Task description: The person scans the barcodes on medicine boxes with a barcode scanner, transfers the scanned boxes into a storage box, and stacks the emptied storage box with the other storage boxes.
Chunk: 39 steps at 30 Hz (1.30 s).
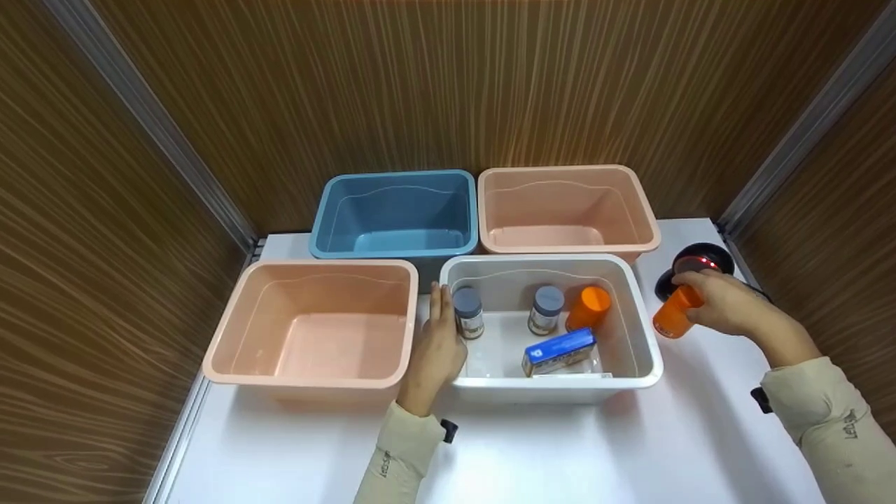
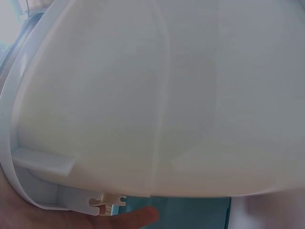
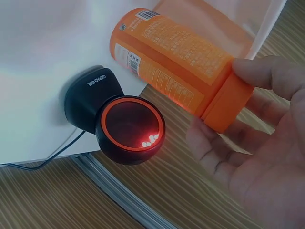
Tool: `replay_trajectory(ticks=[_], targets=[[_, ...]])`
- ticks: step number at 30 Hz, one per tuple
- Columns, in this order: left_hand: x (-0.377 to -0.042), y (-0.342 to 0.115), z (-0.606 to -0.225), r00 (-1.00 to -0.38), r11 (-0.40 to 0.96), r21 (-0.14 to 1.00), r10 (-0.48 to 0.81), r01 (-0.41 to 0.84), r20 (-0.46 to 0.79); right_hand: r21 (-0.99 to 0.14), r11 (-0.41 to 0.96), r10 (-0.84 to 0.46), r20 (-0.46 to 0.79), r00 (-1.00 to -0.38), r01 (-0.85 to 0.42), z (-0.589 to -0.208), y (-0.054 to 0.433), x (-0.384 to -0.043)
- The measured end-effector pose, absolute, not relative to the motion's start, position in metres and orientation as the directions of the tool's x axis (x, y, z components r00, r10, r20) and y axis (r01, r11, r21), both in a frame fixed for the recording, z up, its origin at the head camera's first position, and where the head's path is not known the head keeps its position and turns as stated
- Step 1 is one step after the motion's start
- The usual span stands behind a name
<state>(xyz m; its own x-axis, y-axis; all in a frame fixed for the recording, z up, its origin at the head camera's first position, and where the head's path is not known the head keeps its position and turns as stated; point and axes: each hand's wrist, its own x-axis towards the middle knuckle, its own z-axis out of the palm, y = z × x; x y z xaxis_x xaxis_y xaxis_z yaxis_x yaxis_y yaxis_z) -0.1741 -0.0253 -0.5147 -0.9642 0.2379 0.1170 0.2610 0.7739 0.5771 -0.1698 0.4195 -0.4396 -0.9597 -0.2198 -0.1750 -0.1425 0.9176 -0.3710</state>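
Note:
My right hand holds an orange bottle by its cap, tilted in front of a black barcode scanner. In the right wrist view, thumb and fingers pinch the cap, and the bottle's printed labels and barcodes face the scanner, whose red lights glow. My left hand rests with straight fingers against the left side of a white bin. Inside that bin stand two grey-capped bottles and another orange bottle. A blue-and-white box leans there, partly over a white flat item.
A peach bin stands left of the white bin. Behind are a blue bin and a second peach bin. Wood-patterned panels enclose the white table at the back and sides. The scanner's cable trails along the table edge.

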Motion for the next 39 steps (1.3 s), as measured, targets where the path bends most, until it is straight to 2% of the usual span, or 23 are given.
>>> replay_trajectory(ticks=[14,25,39], targets=[[-0.173,-0.027,-0.513,-0.969,0.781,0.577,0.235,0.237,0.081,-0.386,0.909,-0.185,-0.035,-0.982,-0.157,-0.402,0.404,-0.176],[-0.174,-0.027,-0.515,-0.967,0.764,0.596,0.234,0.249,0.104,-0.487,0.848,-0.170,0.124,-0.978,-0.209,-0.385,0.377,-0.184],[-0.173,-0.025,-0.513,-0.968,0.783,0.572,0.236,0.243,0.087,-0.452,0.800,-0.288,0.286,-0.914,-0.394,-0.375,0.314,-0.228]])
